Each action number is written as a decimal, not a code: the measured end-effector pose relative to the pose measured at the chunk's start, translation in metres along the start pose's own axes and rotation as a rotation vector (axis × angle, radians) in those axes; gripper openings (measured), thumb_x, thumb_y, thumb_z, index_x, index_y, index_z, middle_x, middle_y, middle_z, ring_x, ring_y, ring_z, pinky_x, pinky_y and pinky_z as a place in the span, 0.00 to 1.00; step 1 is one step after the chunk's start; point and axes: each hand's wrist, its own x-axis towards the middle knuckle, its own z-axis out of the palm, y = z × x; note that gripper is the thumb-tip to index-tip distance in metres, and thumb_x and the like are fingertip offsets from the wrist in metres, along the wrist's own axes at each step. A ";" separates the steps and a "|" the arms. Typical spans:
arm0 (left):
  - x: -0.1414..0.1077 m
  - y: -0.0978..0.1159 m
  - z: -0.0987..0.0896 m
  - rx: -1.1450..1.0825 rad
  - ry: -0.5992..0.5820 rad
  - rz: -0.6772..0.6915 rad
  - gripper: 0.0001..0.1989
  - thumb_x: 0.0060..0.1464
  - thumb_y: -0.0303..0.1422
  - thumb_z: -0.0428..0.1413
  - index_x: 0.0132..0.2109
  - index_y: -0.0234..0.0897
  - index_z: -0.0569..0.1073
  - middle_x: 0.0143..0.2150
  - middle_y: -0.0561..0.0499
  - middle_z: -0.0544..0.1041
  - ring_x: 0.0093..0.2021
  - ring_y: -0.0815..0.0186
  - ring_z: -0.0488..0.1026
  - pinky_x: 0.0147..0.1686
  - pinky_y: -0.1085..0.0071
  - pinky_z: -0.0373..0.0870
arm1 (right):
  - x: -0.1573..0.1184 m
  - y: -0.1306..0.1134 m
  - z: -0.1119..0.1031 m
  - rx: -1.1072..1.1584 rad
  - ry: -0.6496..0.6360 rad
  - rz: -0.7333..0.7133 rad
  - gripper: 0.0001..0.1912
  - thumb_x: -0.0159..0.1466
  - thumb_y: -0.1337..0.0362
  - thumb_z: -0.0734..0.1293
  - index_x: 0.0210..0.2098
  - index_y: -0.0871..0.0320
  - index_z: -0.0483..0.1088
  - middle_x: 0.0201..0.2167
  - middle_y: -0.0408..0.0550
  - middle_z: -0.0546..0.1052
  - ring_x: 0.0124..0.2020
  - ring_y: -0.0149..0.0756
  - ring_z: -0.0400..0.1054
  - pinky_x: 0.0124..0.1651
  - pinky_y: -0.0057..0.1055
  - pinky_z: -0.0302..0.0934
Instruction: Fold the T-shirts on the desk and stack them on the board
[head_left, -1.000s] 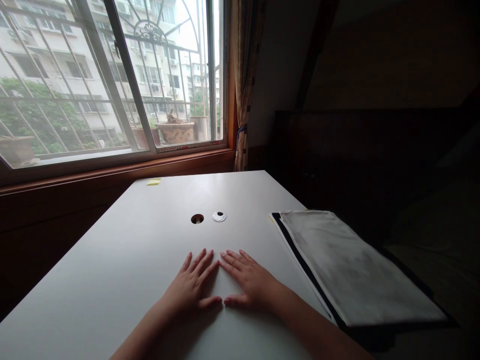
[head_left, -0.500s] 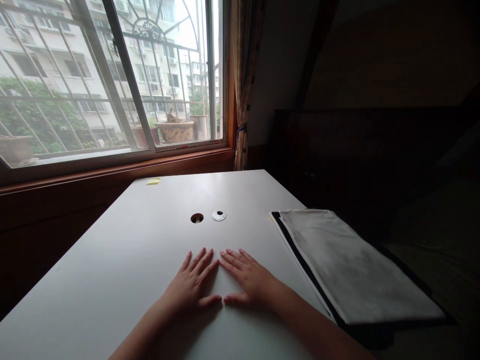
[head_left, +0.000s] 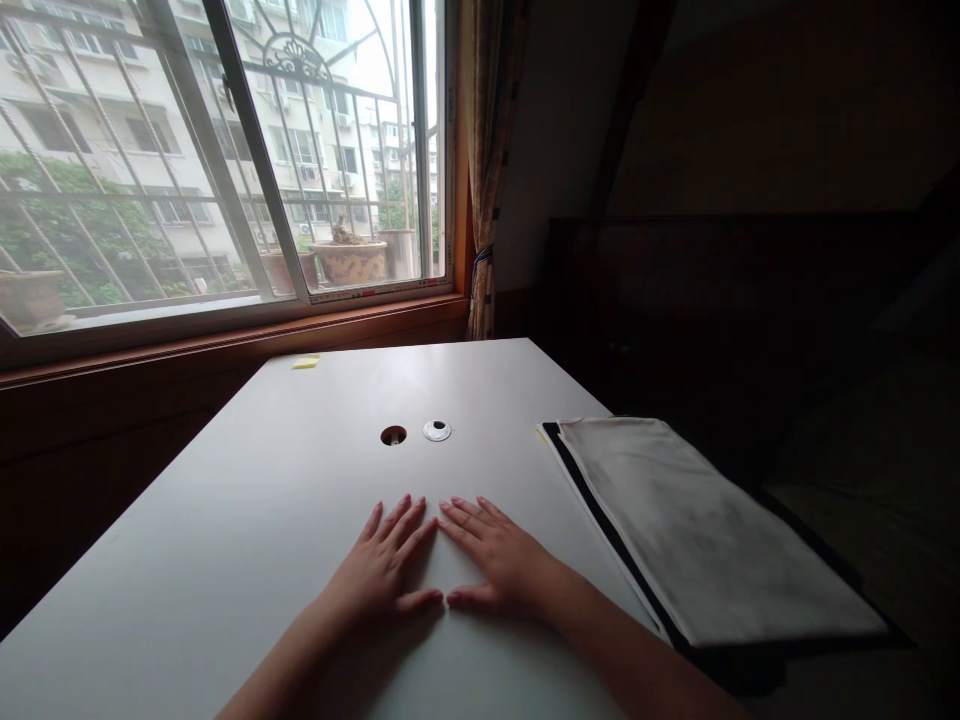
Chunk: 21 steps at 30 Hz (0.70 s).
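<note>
Table (head_left: 247,530): white, smooth, directly under both hands; all positions referred to it. Left hand (head_left: 381,570) and right hand (head_left: 504,568) lie flat, palms down, on its near half, digits spread, the two thumb tips and the two index tips almost meeting around a small patch of bare surface. Farther up the table, a round hole (head_left: 394,436); just to its right, a white disc (head_left: 430,433) with a dark opening. Far left corner of the table: yellow slip (head_left: 306,361). Right edge: pale cloth (head_left: 712,540), flat over a black layer. Beyond the table's far edge: sliding window (head_left: 256,140), patterned flowerpot (head_left: 351,264) outside, tied curtain (head_left: 486,190) toward the right. Daylight glares on the far part; room right of the table too dark to read.
</note>
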 end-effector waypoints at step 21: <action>0.000 0.001 -0.001 0.006 -0.012 -0.016 0.43 0.62 0.62 0.44 0.75 0.48 0.44 0.77 0.47 0.43 0.75 0.44 0.44 0.70 0.40 0.41 | 0.000 0.003 0.002 -0.014 0.024 -0.006 0.44 0.67 0.38 0.61 0.74 0.54 0.48 0.74 0.51 0.50 0.74 0.48 0.42 0.75 0.50 0.31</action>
